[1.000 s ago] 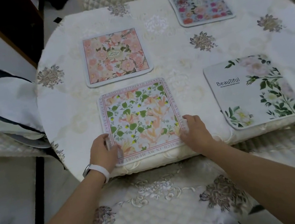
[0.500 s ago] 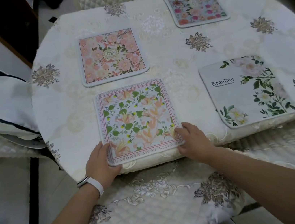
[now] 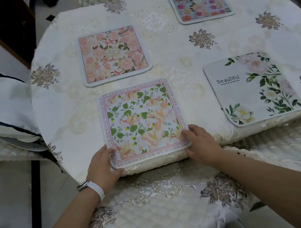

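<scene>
I'm pinching the leafy mat [image 3: 143, 122] by its two near corners. My left hand [image 3: 102, 165] is curling round the seven o'clock corner with the thumb on top. My right hand [image 3: 200, 141] is gripping the five o'clock corner, fingers lying over the lettered border. The mat is lying flat at six o'clock on the table [image 3: 175, 52], its near edge right at the rim. Three more are sitting in place: the pink mat [image 3: 113, 54] at eleven, the rose mat [image 3: 198, 1] at one and the white "Beautiful" mat [image 3: 252, 88] at four. By my reckoning all four are laid out and I'm only squaring up this one, so letting go is about all that's left.
</scene>
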The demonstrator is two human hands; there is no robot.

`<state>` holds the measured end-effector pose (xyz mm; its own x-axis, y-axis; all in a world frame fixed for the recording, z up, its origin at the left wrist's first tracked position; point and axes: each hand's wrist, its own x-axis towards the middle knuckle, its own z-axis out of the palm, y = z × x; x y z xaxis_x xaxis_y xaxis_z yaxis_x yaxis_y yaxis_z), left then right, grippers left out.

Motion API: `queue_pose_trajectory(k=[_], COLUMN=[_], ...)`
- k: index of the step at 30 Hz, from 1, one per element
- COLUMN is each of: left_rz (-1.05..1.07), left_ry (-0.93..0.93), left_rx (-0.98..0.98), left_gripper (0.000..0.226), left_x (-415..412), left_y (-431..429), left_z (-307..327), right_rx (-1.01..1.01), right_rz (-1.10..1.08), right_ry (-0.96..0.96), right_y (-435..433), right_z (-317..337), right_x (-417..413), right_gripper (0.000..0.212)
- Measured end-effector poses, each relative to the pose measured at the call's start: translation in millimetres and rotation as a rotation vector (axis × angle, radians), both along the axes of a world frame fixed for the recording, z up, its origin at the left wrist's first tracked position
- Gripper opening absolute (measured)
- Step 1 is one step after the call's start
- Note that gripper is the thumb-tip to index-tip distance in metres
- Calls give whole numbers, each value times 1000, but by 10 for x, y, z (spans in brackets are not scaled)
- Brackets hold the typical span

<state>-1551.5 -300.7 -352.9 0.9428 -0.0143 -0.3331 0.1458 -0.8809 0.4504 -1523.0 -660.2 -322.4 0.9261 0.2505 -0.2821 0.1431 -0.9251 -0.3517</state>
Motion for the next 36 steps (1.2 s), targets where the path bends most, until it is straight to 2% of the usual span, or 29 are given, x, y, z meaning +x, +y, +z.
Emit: queue_pose_trajectory(k=[11, 24, 36], left_rz=[13, 7, 58], left_ry=[2, -39, 28], left_rx=[5, -11, -21], left_gripper=[82, 75, 74], left_x=[-6, -73, -60], left_y=[-8, -138, -202], left_z=[9, 201, 379], right_rx=[-16, -31, -78], right_rz=[-36, -42, 5], right_ry=[59, 81, 182], right_y=[-5, 39, 6], right_z=[33, 97, 295], right_x=[33, 26, 129], right_gripper=[57, 54, 59])
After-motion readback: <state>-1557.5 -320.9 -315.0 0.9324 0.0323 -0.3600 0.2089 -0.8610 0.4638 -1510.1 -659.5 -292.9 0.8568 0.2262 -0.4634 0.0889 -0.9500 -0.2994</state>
